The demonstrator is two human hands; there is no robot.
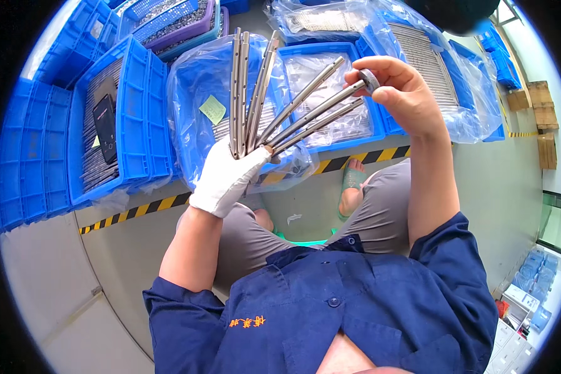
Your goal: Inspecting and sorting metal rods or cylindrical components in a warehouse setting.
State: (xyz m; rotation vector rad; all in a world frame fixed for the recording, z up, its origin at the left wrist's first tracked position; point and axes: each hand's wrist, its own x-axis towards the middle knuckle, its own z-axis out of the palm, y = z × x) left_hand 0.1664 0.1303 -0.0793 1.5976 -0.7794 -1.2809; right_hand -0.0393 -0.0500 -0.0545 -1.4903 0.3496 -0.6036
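To work well here, keep the knurled metal ring [369, 80] square to its rod and the neighbouring rods fanned clear. The left hand's [226, 179] gloved grip is closed round the lower ends of the steel rods [244, 93], above the plastic-lined blue crate [190, 81]; right of that crate, the right hand [408, 93] pinches the ring at one rod's tip. The rods look slim, shiny and grey, with small holes along them.

Orange stitched characters [247, 322] on navy shirt [374, 318]
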